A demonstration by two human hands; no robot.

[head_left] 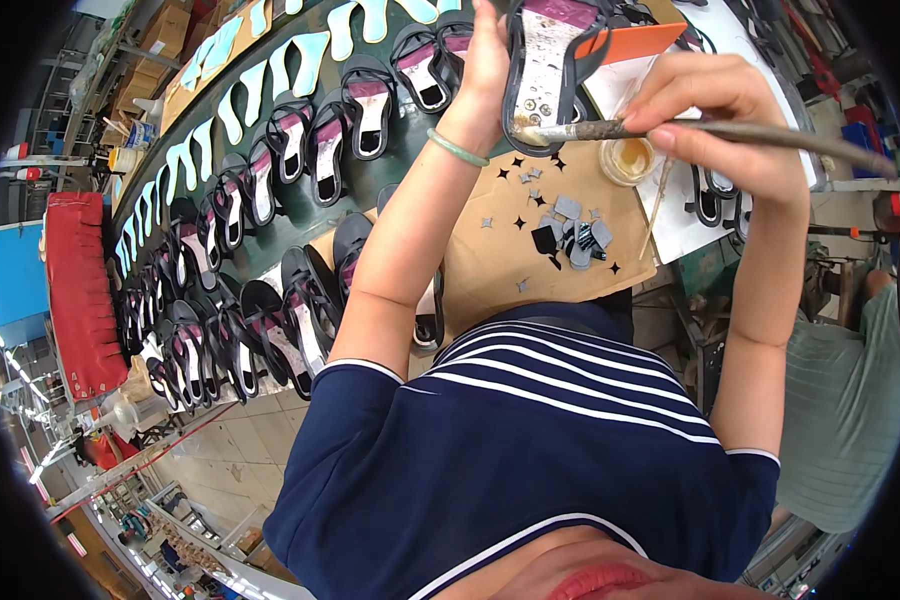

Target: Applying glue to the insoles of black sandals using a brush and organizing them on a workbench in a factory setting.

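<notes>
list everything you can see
held sandal: one, black, top
brush: one, brownish, upper right
jar: one, yellowish inside, below brush
other sandals: many, black, mostly left
cutouts: many, pale blue, upper left
scraps: several, grey, black, on cardboard
cardboard: one, brown, centre
card: one, orange, upper right
table: one, green, left
cover: one, red, far left
co-worker: one, green clothing, right
shirt: one, navy, bottom
left hand: one, bare, top
right hand: one, bare, upper right

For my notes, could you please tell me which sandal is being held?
The sandal raised in the left hand, by the brush; the other sandals are unheld.
</notes>
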